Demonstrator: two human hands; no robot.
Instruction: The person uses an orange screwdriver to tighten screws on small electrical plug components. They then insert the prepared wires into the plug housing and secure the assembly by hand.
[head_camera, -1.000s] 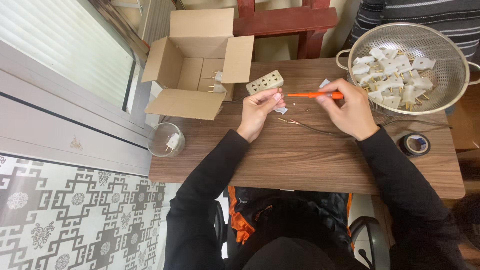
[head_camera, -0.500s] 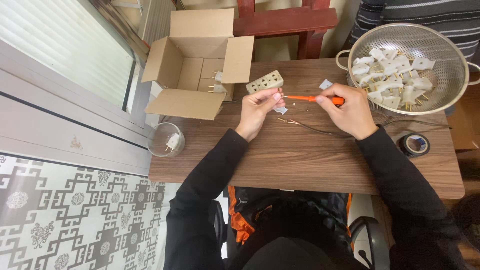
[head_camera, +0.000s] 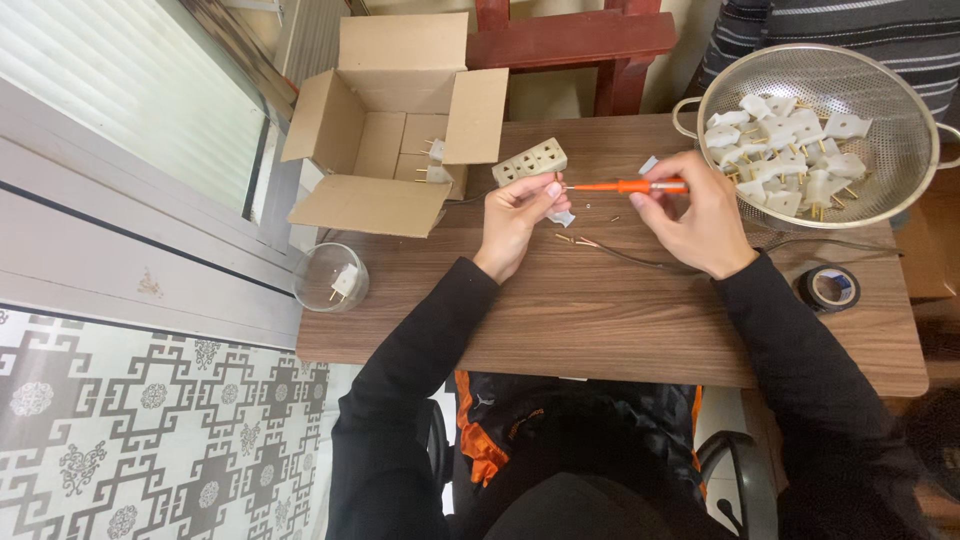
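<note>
My left hand (head_camera: 517, 215) pinches a small white plug part (head_camera: 562, 216) above the wooden table (head_camera: 600, 310). My right hand (head_camera: 692, 212) grips an orange-handled screwdriver (head_camera: 625, 186), held level with its tip pointing left into the part at my left fingertips. A thin dark cable (head_camera: 640, 260) with bare ends lies on the table just under both hands. A beige multi-socket block (head_camera: 530, 161) lies right behind my left hand.
An open cardboard box (head_camera: 395, 120) with a few white plugs stands at the back left. A metal colander (head_camera: 815, 135) full of white plugs sits at the back right. A glass jar (head_camera: 331, 277) hangs at the left edge, black tape roll (head_camera: 830, 289) at right.
The screwdriver has shifted slightly left, its tip closer to the part in my left hand. Both hands have stayed nearly in the same spot.
</note>
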